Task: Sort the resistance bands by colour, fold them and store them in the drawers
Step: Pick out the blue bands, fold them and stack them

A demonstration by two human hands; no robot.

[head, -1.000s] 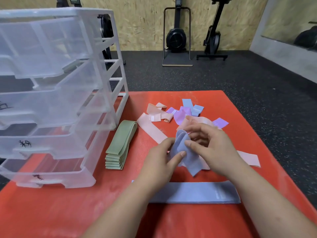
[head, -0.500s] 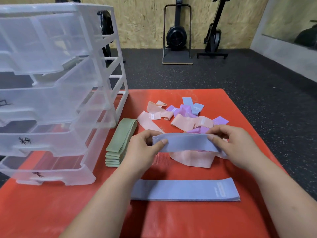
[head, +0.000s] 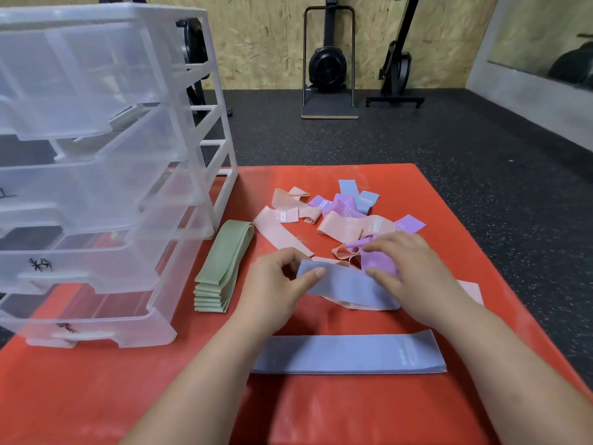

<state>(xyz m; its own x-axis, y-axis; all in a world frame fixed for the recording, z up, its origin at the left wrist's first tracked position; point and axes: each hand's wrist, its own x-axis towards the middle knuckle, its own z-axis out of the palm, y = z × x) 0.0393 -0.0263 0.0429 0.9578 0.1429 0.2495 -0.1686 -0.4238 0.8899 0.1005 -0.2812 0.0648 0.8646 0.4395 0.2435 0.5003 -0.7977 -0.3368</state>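
Pinching the left end of a blue resistance band (head: 346, 285) with curled fingers (head: 288, 256) of the left hand (head: 276, 284), low over the pink-and-purple heap (head: 349, 224) on the red bench (head: 96, 396); right hand (head: 414, 277) covering the other end, grip hidden.

L grip (head: 276, 284): pinch; R grip (head: 414, 274): flat

bands (head: 348, 354) look like matte woven cloth, drawers (head: 96, 175) clear glossy plastic, tabletop (head: 96, 396) slightly shiny red vinyl, wall (head: 263, 43) rough chipboard

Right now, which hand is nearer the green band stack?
Left. The left hand, pinching the blue band, sits just right of the green band stack; the right hand lies farther right, across that band.
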